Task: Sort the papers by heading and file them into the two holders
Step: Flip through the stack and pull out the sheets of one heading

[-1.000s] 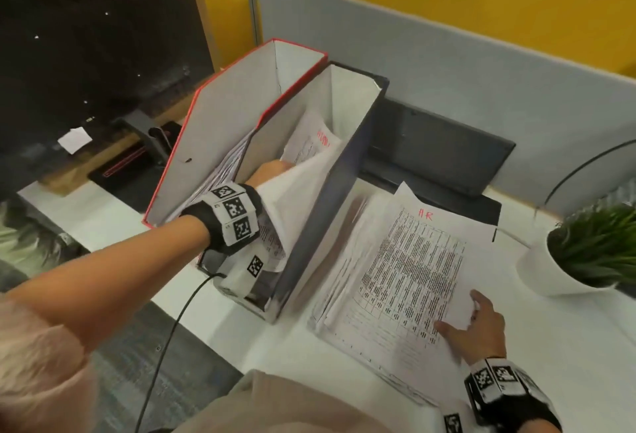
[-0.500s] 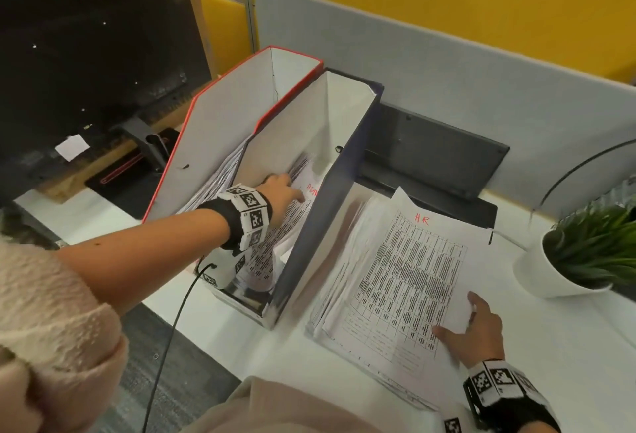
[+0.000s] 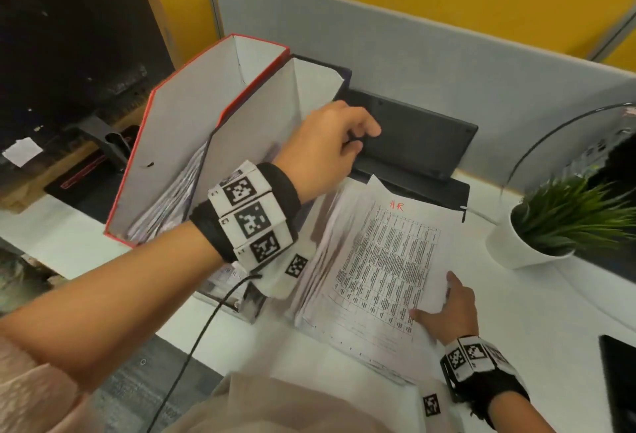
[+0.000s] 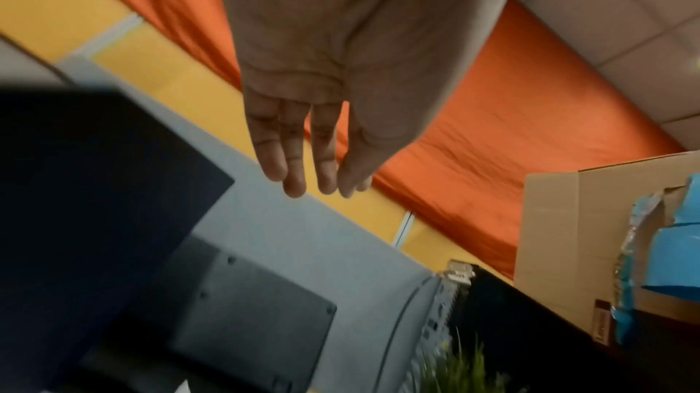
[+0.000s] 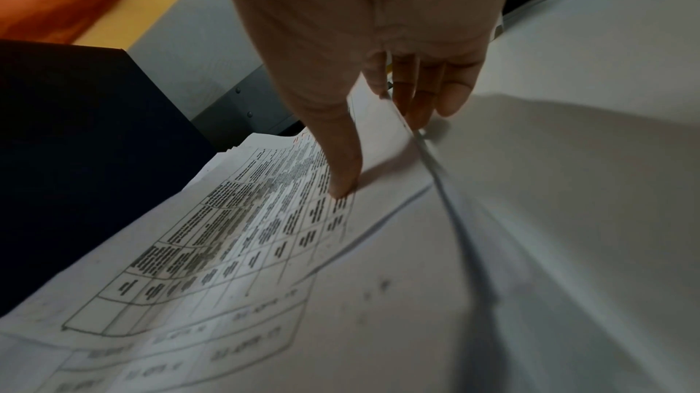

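Seemingly, papers (image 3: 378,260) in right hand (image 3: 447,308) pinch

Left hand (image 3: 323,150) has withdrawn from the dark-edged holder (image 3: 272,122) and now hangs above its right wall, fingers loose and empty. The sheet it was pressing down is out of its grasp, hidden behind the wrist.
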### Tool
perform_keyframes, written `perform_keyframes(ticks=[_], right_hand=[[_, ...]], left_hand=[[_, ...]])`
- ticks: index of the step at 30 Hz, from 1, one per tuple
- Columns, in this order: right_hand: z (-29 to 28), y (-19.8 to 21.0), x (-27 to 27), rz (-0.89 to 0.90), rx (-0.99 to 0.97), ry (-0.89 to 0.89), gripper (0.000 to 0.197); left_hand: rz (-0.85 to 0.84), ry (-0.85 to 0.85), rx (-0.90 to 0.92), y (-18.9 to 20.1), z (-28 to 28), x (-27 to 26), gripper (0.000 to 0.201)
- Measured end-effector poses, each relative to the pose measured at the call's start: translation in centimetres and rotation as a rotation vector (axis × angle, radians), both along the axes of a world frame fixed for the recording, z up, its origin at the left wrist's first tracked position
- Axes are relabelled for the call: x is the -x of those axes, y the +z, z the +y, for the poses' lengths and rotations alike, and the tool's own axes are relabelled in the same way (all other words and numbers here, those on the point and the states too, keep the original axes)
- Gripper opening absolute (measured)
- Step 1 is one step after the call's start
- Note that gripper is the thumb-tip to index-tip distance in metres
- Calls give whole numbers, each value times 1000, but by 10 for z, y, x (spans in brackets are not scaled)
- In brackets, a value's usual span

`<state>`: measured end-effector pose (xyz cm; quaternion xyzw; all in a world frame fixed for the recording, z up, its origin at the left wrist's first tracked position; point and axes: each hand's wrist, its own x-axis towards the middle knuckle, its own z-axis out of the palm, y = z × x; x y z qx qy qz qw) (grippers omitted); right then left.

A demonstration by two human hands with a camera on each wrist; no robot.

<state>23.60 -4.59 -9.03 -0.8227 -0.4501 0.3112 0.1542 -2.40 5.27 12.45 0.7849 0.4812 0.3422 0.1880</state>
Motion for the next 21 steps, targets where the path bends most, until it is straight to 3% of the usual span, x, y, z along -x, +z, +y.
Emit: perform_keyframes(ticks=[4,11,15,19,21], right_hand=[[-6,-1,0,-38,18,67,114],[-18,2,-1,-49,71,156,115],[-23,5,1,-72,123,197,114],[-26,9,6,-131,137,190,115],[-24,11,7,-147,82,160,113]], left_hand=[[40,-3,180,-39,-7,-39,22],[510,126,698,-140,-4,-46,22],[428,232,747,-173,-5,-44,36],[253,314,616,-181,-4,-43,41],[254,293,583,-182,-4,-43,40]])
